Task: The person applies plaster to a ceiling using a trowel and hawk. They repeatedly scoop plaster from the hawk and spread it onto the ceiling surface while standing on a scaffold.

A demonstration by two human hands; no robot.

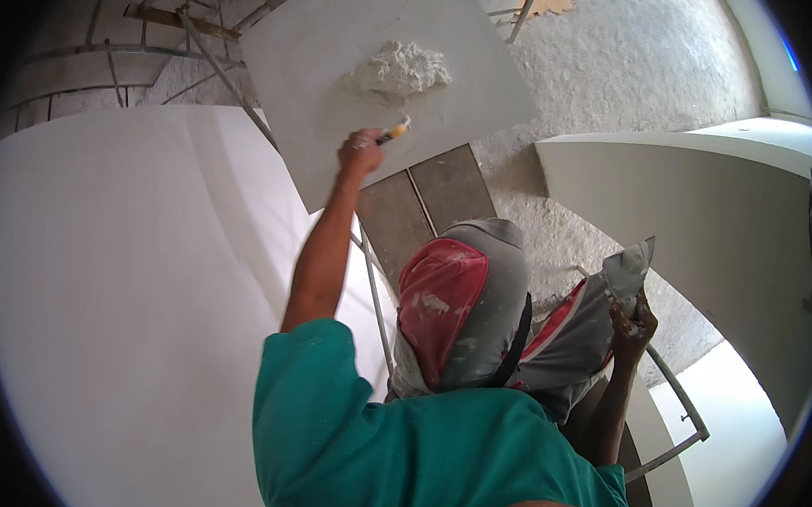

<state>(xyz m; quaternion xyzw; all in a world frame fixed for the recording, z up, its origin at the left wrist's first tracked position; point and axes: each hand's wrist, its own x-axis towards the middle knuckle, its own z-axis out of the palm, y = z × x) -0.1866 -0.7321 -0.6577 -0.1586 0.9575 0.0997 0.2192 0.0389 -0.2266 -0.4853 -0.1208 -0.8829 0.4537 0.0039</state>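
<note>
Reaching toward the upper middle of the frame with the left hand (361, 151), bare and flecked with white, and gripping a small tool (392, 134) with a black-and-yellow handle. Curling the fingers closed around the near end, leaving the black and yellow parts showing, and pointing the white-smeared far end up and to the right. Working just below a rough heap of white paste (404, 70), piled on a pale worktop (474, 51) at the top centre of the frame, with a thin smear around its lower edge. Impossible to tell at this size any contact between the tool's tip and the worktop.

Holding a broad-bladed scraper (626, 273) in the right hand (633, 323), at the right of the frame. Pinching it near the base between thumb and fingers, with the blade turned upward, coated in pale paste and well apart from the worktop.

Dressed in a teal shirt (415, 452) at the lower middle and grey-and-red trousers (449, 297) spotted with white at the centre. Surrounded by metal poles (373, 291) left of centre, brown planks (453, 188) below the worktop, a broad white panel (136, 292) filling the left, and a curved pale wall (703, 204) sweeping down the right
</note>
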